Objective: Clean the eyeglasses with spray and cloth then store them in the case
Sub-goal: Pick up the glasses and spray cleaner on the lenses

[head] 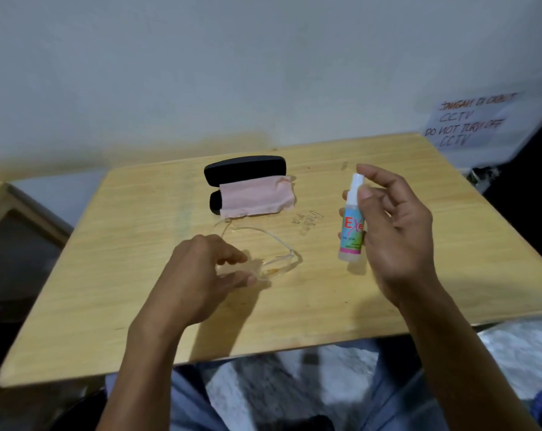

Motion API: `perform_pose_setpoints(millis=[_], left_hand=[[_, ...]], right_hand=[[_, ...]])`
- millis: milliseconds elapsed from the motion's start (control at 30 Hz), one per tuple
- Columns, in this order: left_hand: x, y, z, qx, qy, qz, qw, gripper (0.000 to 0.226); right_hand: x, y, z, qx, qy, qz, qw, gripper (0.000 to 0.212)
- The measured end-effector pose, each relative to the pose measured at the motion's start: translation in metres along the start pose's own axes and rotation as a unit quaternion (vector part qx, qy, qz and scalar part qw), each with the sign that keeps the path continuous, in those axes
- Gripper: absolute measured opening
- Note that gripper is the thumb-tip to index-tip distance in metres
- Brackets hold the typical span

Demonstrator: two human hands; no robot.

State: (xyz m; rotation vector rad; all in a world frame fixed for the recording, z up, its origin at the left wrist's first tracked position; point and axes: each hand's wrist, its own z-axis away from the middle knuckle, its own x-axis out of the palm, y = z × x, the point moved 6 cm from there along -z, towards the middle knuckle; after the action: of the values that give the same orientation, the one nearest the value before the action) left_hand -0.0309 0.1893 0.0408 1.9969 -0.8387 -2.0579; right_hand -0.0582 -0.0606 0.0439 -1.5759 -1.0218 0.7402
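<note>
The left hand (201, 269) is reaching over the near lens of the eyeglasses (263, 259), which are lying on the wooden bench (108, 275) with their clear temples pointing away toward the wall. Its grip is half open, thumb and fingers curling on either side of the frame; whether they are already touching it cannot be told through the transparent plastic, so nothing is counted as held. The posture is suggesting an attempt to steady or lift the glasses for spraying. Just beyond the glasses, the black case (245, 169) is lying open near the wall, and the pink cloth (257, 197) is draping across its lower half, probably kept there so that both are waiting within reach for the wiping and storing steps. Further right, the spray bottle (352, 225) is standing upright, its base appearing to rest on the bench. The right hand (397, 225) is wrapping loosely around it from the right side, thumb against the neck and forefinger hovering over the white nozzle, a hold suited to pressing the pump. Judged from this layout, the task is barely beginning: no spraying or wiping is evident.
</note>
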Motion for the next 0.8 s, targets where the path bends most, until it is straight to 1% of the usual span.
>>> perform_pose_setpoints(millis=[67, 167, 300, 367, 433, 533, 600, 700, 800], left_hand=[[0.004, -0.001, 0.000, 0.003, -0.005, -0.030, 1.000, 0.032], [0.009, 0.000, 0.000, 0.015, -0.003, -0.048, 0.999, 0.022], [0.014, 0.003, 0.000, 0.038, 0.004, -0.069, 0.997, 0.021], [0.014, 0.006, 0.000, 0.048, 0.016, -0.061, 0.997, 0.020], [0.010, 0.006, 0.001, 0.043, 0.038, -0.029, 0.998, 0.018], [-0.006, 0.004, 0.006, 0.006, 0.093, 0.074, 0.993, 0.008], [-0.015, 0.003, 0.009, -0.033, 0.110, 0.192, 0.975, 0.005], [-0.023, 0.003, 0.011, -0.078, 0.122, 0.367, 0.919, 0.015], [-0.027, 0.001, 0.013, -0.116, 0.137, 0.463, 0.868, 0.029]], right_hand=[[0.001, 0.001, 0.001, 0.000, 0.000, 0.000, 1.000, 0.025], [0.001, 0.002, 0.004, 0.006, -0.008, -0.003, 1.000, 0.025], [0.002, 0.001, 0.007, 0.007, -0.012, 0.001, 1.000, 0.026], [0.002, 0.000, 0.007, 0.008, -0.013, 0.004, 1.000, 0.026], [0.002, -0.003, 0.008, 0.009, -0.015, 0.003, 1.000, 0.025], [0.004, -0.008, 0.009, 0.009, -0.017, -0.003, 1.000, 0.025], [0.005, -0.012, 0.010, 0.009, -0.022, -0.009, 1.000, 0.024], [0.010, -0.019, 0.011, 0.014, -0.037, -0.014, 0.999, 0.024], [0.018, -0.027, 0.014, 0.023, -0.059, -0.033, 0.997, 0.024]])
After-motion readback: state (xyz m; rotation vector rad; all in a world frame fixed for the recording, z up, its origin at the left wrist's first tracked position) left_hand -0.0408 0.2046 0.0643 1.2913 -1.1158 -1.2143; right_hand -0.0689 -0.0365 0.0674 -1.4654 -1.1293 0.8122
